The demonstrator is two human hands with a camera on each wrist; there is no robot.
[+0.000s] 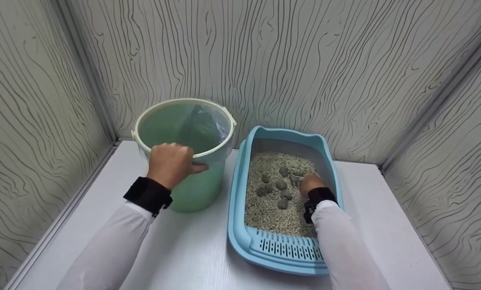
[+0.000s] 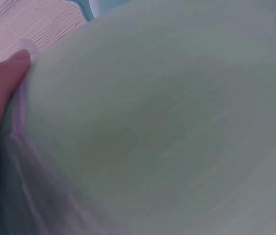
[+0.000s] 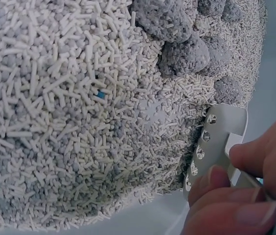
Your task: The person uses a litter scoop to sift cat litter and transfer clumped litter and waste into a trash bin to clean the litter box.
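Right hand [image 1: 311, 185] grips scoop [image 3: 219, 137], its edge against litter [image 1: 270, 219], right side of tray [image 1: 234, 225]. Left hand [image 1: 170, 164], apart, clamped on near rim of bucket [image 1: 198, 193], left. Clumps [image 1: 280, 184] mostly left of scoop. Likely step: scooping; next move calls for a low, level slide.

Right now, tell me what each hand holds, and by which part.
The left hand grips the bucket by its near rim; the right hand grips the scoop by its handle.
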